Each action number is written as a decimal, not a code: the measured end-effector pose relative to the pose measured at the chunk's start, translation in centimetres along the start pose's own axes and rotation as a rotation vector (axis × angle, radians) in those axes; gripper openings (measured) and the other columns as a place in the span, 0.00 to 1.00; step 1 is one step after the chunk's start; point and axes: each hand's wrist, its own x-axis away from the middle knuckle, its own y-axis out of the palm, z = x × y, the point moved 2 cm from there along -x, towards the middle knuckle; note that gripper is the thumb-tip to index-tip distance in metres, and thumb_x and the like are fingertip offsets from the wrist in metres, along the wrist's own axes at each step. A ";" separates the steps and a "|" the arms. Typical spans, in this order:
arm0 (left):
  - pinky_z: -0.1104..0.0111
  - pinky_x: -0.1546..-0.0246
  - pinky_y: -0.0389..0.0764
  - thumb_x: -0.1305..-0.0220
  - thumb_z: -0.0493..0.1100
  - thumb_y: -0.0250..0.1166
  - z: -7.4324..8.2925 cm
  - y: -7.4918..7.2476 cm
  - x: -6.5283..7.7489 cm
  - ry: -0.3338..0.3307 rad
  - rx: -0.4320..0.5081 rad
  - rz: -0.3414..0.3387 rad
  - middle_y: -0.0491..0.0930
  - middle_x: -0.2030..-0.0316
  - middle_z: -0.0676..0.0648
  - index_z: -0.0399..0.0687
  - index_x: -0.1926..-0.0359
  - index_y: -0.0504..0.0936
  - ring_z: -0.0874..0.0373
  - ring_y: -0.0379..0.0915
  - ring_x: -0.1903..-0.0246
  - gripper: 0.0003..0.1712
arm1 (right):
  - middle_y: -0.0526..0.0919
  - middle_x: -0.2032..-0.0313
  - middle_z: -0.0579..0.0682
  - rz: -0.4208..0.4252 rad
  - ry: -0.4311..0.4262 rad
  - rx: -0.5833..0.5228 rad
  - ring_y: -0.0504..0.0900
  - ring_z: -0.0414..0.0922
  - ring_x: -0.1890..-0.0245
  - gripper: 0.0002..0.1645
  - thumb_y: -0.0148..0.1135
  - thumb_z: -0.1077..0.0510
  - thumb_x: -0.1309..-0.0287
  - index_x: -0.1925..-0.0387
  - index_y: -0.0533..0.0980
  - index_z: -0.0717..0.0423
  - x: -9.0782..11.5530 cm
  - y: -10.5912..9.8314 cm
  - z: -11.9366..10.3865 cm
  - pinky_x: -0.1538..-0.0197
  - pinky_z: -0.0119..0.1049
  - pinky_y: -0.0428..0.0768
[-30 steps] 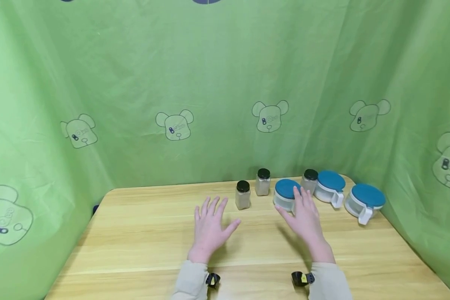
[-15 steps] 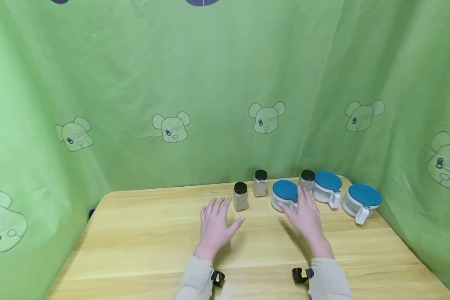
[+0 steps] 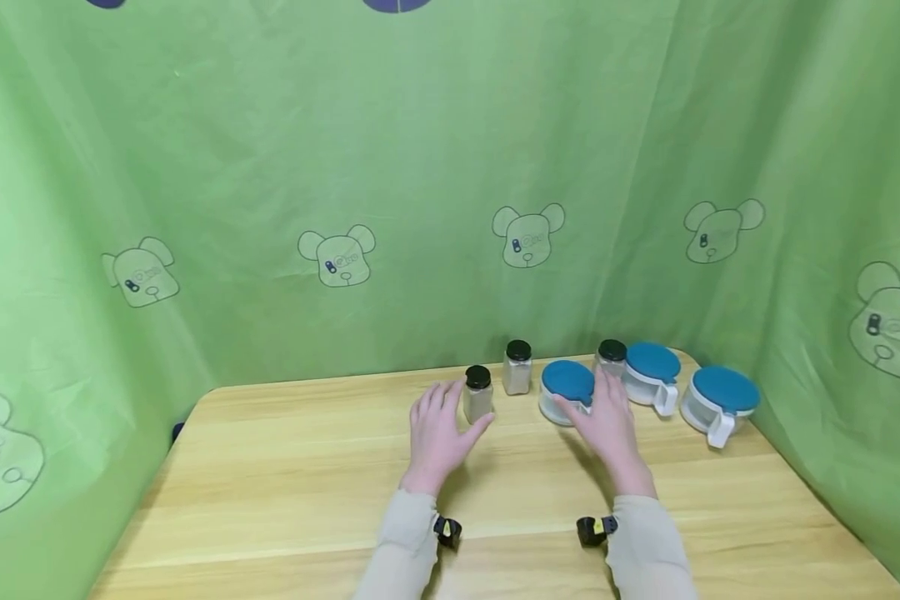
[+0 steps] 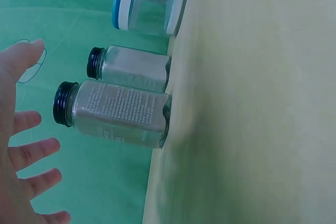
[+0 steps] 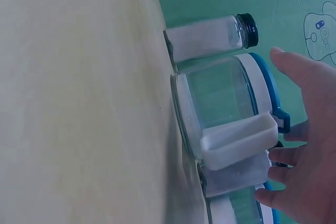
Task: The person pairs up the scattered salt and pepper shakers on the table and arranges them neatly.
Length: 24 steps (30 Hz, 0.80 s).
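From my remote post I record, at the bottom of the frame, two pale sleeves (image 3: 652,550), each with a small black wrist device (image 3: 447,531) at its cuff. Beneath them lies the tabletop (image 3: 285,483), light wood with grain running across the frame; it fills the lower frame, and soft shadows fall beside both forearms.

At lower centre I find the left hand (image 3: 437,433), fingers extended and thumb spread, free of any grip, just beside the front black-capped jar (image 3: 477,403). Right of centre, the right hand (image 3: 609,425) is likewise spread and grips nothing; it is near the leftmost blue-lidded jar (image 3: 567,381), and I cannot confirm contact.

Lower right, along the table's right side, stands a second blue-lidded jar (image 3: 726,389), its white handle toward the viewer. Farther back I note a third blue-lidded jar (image 3: 652,362), a middle black-capped jar (image 3: 517,377) and, partly hidden behind the right hand, another black-capped jar (image 3: 611,353). All six stand upright.

Beyond the rounded rear corners hangs green cloth (image 3: 420,125), creased, enclosing left, back and right, printed with bear-head outlines (image 3: 527,242).
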 end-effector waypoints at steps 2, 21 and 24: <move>0.43 0.33 0.61 0.41 0.70 0.60 0.0 0.2 -0.3 -0.013 0.023 0.001 0.72 0.36 0.43 0.52 0.31 0.67 0.42 0.63 0.33 0.44 | 0.44 0.27 0.73 0.008 0.013 -0.019 0.45 0.71 0.27 0.64 0.59 0.31 0.42 0.25 0.41 0.66 -0.3 0.2 0.2 0.31 0.70 0.49; 0.46 0.33 0.63 0.41 0.70 0.60 0.2 2.1 -2.5 -0.118 0.095 -0.009 0.71 0.34 0.45 0.52 0.30 0.65 0.45 0.64 0.34 0.45 | 0.44 0.27 0.73 -0.014 0.151 -0.130 0.49 0.69 0.28 0.62 0.64 0.41 0.41 0.25 0.38 0.67 -1.9 2.2 0.0 0.28 0.64 0.54; 0.45 0.34 0.64 0.41 0.68 0.62 0.2 2.4 -2.7 -0.137 0.103 -0.001 0.72 0.35 0.44 0.50 0.31 0.67 0.44 0.65 0.34 0.44 | 0.45 0.27 0.72 -0.008 0.156 -0.149 0.50 0.68 0.28 0.62 0.65 0.42 0.42 0.25 0.38 0.66 -2.0 2.4 0.1 0.28 0.64 0.55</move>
